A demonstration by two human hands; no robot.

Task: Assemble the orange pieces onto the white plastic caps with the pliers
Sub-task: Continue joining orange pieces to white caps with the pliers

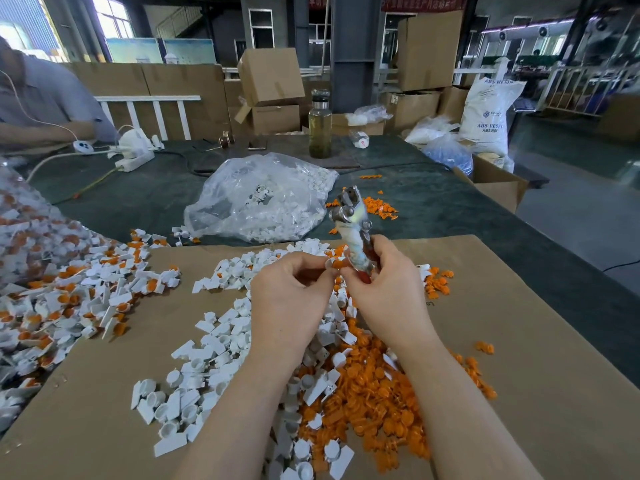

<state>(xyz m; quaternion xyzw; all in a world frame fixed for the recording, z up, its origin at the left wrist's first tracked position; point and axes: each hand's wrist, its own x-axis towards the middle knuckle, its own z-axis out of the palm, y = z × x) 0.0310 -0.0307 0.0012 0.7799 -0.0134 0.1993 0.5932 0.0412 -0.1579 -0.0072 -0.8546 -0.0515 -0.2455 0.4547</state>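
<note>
My right hand (388, 292) grips the pliers (353, 230) by their taped handles, jaws pointing up and away. My left hand (291, 292) pinches a small white cap with an orange piece (334, 264) right beside the plier handles. Both hands hover over a cardboard sheet (519, 341). Under my forearms lies a heap of loose white caps (207, 358) and, to its right, a heap of orange pieces (374, 410). A pile of caps with orange pieces fitted (79, 299) spreads at the left.
A clear bag of white caps (263, 199) lies behind the cardboard, with scattered orange pieces (377, 206) to its right. A glass bottle (320, 126) and a power strip (135, 157) stand further back. Another person (38, 102) sits at the far left. An open box (495, 181) is at the table's right edge.
</note>
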